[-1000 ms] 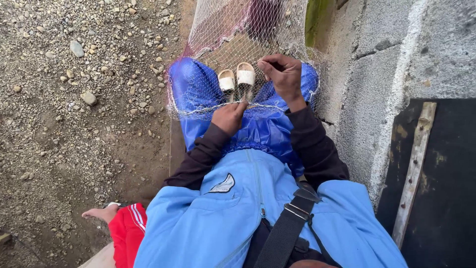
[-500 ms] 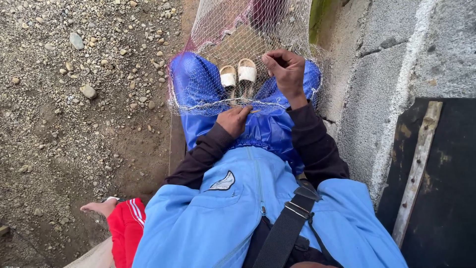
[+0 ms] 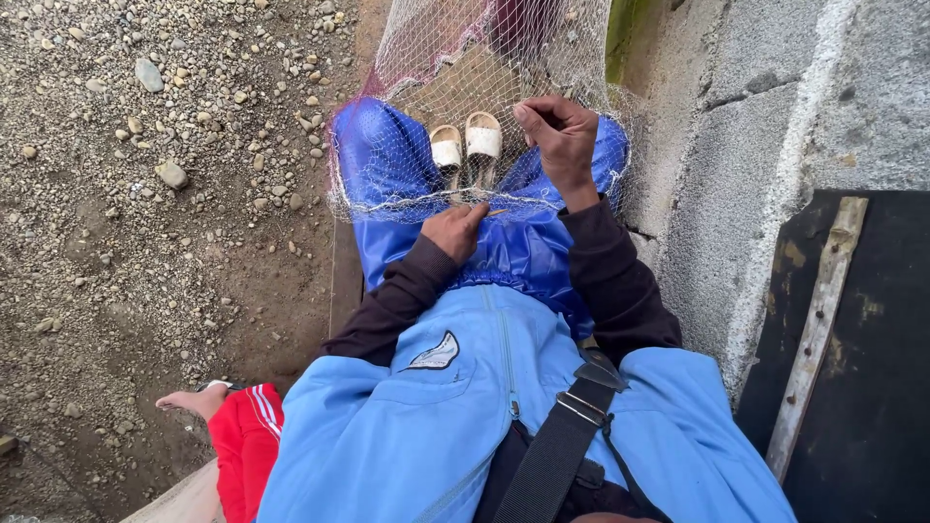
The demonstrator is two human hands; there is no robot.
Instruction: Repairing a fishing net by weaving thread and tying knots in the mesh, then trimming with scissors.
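Lengthwise, net [image 3: 484, 58] from both hands [image 3: 455, 230] [image 3: 557, 136] away over knees.

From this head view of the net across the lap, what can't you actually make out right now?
- Left hand, head view: fingertips curl under at the net edge, so what they pinch is hidden; only a thin sliver shows beside them.
- Right hand: any thread it holds is too fine to see.
- Net: its far end is cut off by the top edge.
- Person in red: cut off by the bottom edge.

Outdoor yard beside a building. Ground is bare dirt strewn with gravel [image 3: 145, 194]; a rough concrete-block wall [image 3: 775, 126] runs along the right. Fishing net [image 3: 465, 58] spread out.
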